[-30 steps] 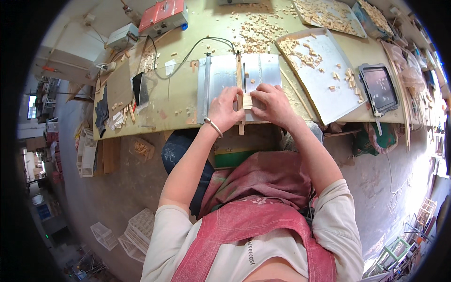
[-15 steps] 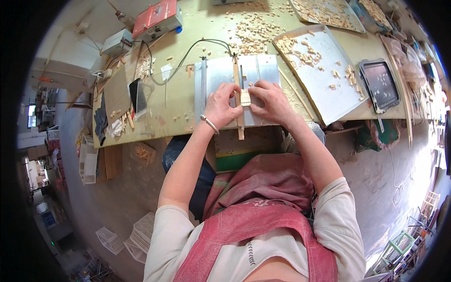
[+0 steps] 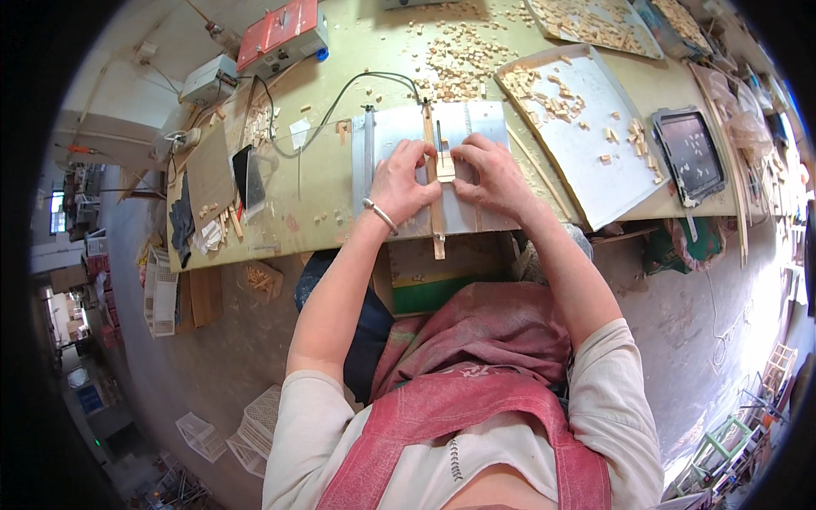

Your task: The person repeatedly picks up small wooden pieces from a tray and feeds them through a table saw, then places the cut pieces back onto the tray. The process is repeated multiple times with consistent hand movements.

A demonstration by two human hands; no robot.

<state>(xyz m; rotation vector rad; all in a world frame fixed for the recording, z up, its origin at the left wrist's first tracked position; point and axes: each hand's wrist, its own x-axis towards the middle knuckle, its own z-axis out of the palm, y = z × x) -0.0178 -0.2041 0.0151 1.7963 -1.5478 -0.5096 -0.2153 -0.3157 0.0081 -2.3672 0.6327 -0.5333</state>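
A small pale wooden block [image 3: 445,167] lies on the flat metal plate [image 3: 393,127], beside a long wooden strip [image 3: 439,223] that runs front to back. My left hand [image 3: 403,177] has its fingertips and thumb bent around the block's left side, over the strip. From the right, my right hand [image 3: 493,176] pinches at the same block with thumb and forefinger. Just beyond the block a thin dark slot or blade [image 3: 439,132] stands in line with it; I cannot tell which. A metal guide bar [image 3: 369,153] lies left of my left hand.
Many loose wooden pieces [image 3: 459,59] are scattered behind the plate. To the right sit a metal tray [image 3: 612,191] with pieces and a black-framed tray [image 3: 690,153]. A black cable [image 3: 331,106] loops across the left, near a red box [image 3: 276,38] and a phone [image 3: 242,174].
Both my hands have slid the wooden block a little away from me along the strip, toward the dark slot. The grip looks the same.
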